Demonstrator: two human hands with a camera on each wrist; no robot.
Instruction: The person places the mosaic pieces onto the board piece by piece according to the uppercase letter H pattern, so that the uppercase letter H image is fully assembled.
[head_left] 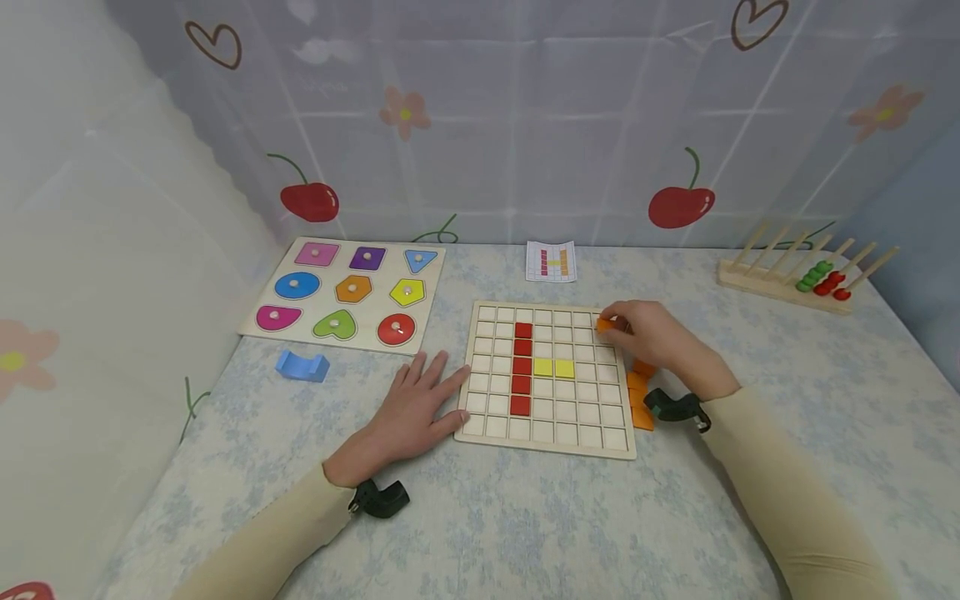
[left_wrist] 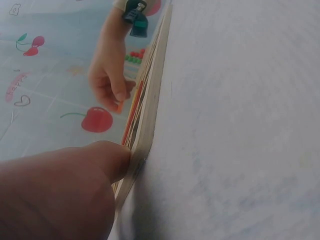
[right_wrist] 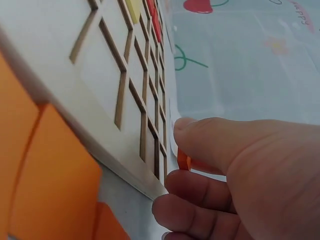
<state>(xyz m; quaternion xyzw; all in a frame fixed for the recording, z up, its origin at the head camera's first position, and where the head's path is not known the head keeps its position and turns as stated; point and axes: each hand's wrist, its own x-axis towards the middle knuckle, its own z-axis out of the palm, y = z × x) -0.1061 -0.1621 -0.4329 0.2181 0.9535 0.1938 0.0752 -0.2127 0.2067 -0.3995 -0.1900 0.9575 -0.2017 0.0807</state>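
A wooden grid board [head_left: 570,450] lies flat on the table. One of its columns holds several red tiles [head_left: 522,367], with two yellow tiles [head_left: 553,367] side by side to their right. My right hand [head_left: 651,333] pinches an orange tile [right_wrist: 184,161] between thumb and fingers at the board's far right corner. Along the left edge, my left hand [head_left: 411,407] rests with spread fingers, its thumb [left_wrist: 112,157] touching the rim. More orange tiles [head_left: 639,402] lie against the board's right side, partly under my right wrist.
Behind the board lies a small printed pattern card [head_left: 551,262]. A shape puzzle [head_left: 352,337] with knobbed pieces is at the back left, a blue curved block [head_left: 302,367] before it. A wooden peg rack [head_left: 783,290] with green and red beads stands back right.
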